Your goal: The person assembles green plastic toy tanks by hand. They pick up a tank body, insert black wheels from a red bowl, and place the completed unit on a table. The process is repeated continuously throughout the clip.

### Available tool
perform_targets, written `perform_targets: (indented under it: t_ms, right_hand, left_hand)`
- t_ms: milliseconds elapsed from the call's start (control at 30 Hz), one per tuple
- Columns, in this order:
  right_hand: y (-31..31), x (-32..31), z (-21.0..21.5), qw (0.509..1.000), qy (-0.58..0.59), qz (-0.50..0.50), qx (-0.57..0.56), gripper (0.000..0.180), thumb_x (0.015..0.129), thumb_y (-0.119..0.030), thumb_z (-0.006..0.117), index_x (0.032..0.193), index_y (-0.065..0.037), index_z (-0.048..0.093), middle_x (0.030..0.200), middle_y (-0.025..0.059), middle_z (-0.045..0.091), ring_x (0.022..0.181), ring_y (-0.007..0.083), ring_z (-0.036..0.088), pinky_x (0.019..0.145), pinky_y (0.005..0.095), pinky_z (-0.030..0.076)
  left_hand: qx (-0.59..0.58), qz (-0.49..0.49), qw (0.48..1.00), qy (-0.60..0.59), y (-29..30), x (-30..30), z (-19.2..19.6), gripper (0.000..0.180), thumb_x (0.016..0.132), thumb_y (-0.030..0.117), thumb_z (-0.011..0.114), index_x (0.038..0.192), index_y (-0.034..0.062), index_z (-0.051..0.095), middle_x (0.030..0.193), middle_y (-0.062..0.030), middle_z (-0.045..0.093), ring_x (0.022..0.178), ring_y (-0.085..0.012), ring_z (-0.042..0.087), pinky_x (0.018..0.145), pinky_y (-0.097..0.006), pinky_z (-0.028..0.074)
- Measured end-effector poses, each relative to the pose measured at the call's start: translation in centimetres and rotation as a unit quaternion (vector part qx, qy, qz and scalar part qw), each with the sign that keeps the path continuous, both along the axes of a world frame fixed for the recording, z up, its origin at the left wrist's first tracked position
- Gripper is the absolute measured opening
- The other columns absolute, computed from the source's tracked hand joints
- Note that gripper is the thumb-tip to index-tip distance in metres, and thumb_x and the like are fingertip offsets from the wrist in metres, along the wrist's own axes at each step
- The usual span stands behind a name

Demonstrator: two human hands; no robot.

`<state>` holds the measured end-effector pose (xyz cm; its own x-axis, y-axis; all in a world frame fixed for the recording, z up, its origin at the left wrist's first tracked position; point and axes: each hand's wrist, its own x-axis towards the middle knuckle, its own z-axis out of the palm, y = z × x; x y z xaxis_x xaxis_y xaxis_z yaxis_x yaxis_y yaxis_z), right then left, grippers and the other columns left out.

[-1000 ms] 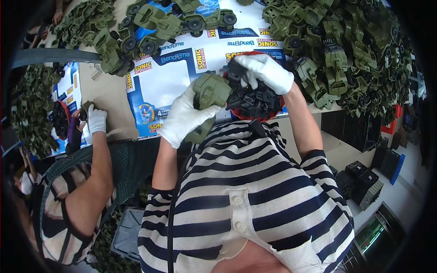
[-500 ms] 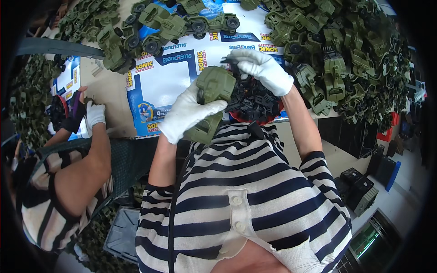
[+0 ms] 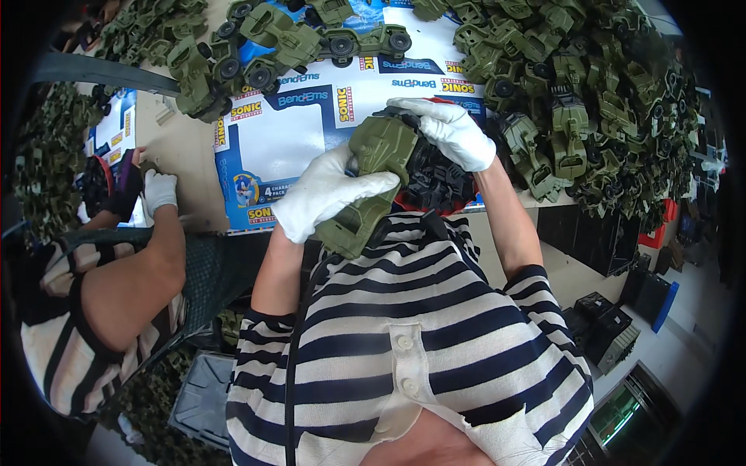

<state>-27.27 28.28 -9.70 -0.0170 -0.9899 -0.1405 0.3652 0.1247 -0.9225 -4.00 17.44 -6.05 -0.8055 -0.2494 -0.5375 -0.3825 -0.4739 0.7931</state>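
Note:
My gloved left hand (image 3: 330, 190) grips an olive-green toy truck (image 3: 382, 147), its thumb lying across the body. The truck is tilted, with its front end pointing away from me and its back end near my shirt. My gloved right hand (image 3: 451, 132) is at the truck's far end, fingers bent against it. A small black plastic part (image 3: 409, 119) shows under those fingertips, partly hidden. Just below the right hand is a red basin (image 3: 471, 203) filled with loose black plastic parts (image 3: 443, 182).
Green toy trucks (image 3: 284, 43) stand along the table's far side. A large heap of them (image 3: 571, 109) covers the right. Printed card sheets (image 3: 280, 147) lie under the work. A co-worker's gloved hand (image 3: 161, 190) is at the left. A grey crate (image 3: 203, 396) sits lower left.
My right hand has brought the black part from above the basin onto the truck's far end. The truck has shifted slightly right in my left hand.

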Motion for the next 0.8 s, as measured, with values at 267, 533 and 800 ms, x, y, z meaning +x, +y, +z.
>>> perform_targets:
  t_ms: [267, 533, 800]
  right_hand:
    - [-0.2, -0.3, -0.2, 1.000, 0.007, -0.008, -0.012, 0.047, 0.095, -0.022, 0.063, 0.135, 0.002, 0.054, 0.139, 0.0126, 0.056, 0.130, 0.0211, 0.050, 0.111, 0.0332, 0.037]
    - [-0.4, -0.6, -0.3, 1.000, -0.003, -0.003, -0.011, 0.047, 0.095, -0.021, 0.064, 0.135, 0.002, 0.055, 0.138, 0.0128, 0.057, 0.129, 0.0213, 0.052, 0.111, 0.0335, 0.037]
    - [-0.5, -0.8, -0.7, 1.000, -0.001, -0.002, -0.012, 0.046, 0.094, -0.019, 0.064, 0.134, 0.002, 0.056, 0.137, 0.0126, 0.057, 0.126, 0.0207, 0.053, 0.109, 0.0326, 0.039]
  left_hand:
    - [0.032, 0.022, 0.999, 0.034, -0.1, -0.2, 0.3, 0.054, 0.085, 0.014, 0.076, 0.130, -0.0050, 0.053, 0.109, -0.0070, 0.067, 0.092, -0.0112, 0.064, 0.082, -0.024, 0.052]
    - [0.063, 0.038, 0.996, 0.040, 0.1, -0.2, 0.7, 0.058, 0.086, 0.016, 0.076, 0.134, -0.0038, 0.050, 0.113, -0.0076, 0.065, 0.096, -0.0108, 0.062, 0.085, -0.025, 0.052]
    - [0.077, 0.048, 0.995, 0.051, 0.2, -0.4, 1.1, 0.055, 0.087, 0.016, 0.074, 0.133, -0.0037, 0.051, 0.112, -0.0074, 0.066, 0.096, -0.0114, 0.062, 0.085, -0.025, 0.051]
